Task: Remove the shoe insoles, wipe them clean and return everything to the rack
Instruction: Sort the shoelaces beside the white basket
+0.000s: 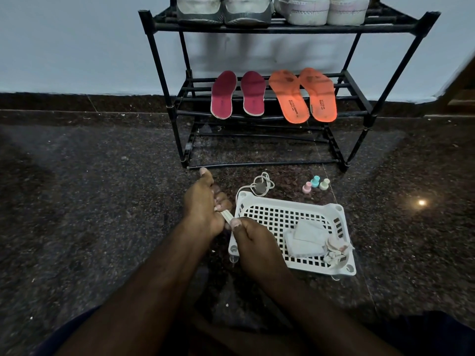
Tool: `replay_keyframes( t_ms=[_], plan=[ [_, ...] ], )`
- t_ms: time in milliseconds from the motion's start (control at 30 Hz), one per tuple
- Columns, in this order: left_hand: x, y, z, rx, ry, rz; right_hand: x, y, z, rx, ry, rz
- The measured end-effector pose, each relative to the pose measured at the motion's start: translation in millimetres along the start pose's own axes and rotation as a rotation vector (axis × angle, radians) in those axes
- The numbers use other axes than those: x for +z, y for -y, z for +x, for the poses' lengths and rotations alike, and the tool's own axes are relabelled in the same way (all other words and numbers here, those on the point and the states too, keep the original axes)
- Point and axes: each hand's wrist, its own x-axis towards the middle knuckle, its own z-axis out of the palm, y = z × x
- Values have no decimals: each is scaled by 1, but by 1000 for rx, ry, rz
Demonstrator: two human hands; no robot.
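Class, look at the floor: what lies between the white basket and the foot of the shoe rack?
In the head view, a coiled white cord and three small pastel caps lie between the basket and the rack.

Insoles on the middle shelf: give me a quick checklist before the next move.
1. Red insoles on rack middle shelf: ok, both there.
2. Orange insoles beside them: ok, both there, dark marks visible.
3. Shoes on top shelf: ok, two pairs.
4. Wipes in white basket: ok.
5. Left hand and right hand free: not ok, both pinch a small white strip.
6. Insoles wiped clean: cannot tell.
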Motion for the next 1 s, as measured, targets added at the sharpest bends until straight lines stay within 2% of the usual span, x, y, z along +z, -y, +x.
replay_keyframes(
  t_ms=[233, 400, 500, 633, 833, 900, 1000],
  plan=[
    [-10, -13, 5, -48, 10, -56, 6, -6, 0, 10, 3, 113],
    [-12, -21, 4, -76, 50, -67, 11, -9, -3, 133, 148, 344],
    [-8, -19, 1, -74, 91, -18, -1, -3, 2, 127, 96, 491],
    [-1, -8, -5, -45, 123, 31, -2, 1, 5, 76, 59, 488],
    [-5, -6, -2, -41, 76, -14, 6, -9, 3, 49, 36, 201],
    [-6, -8, -1, -46, 57, -53, 6, -6, 2, 80, 44, 247],
    [-8, -8, -1, -59, 49, -81, 3, -2, 1, 185, 92, 460]
  ],
)
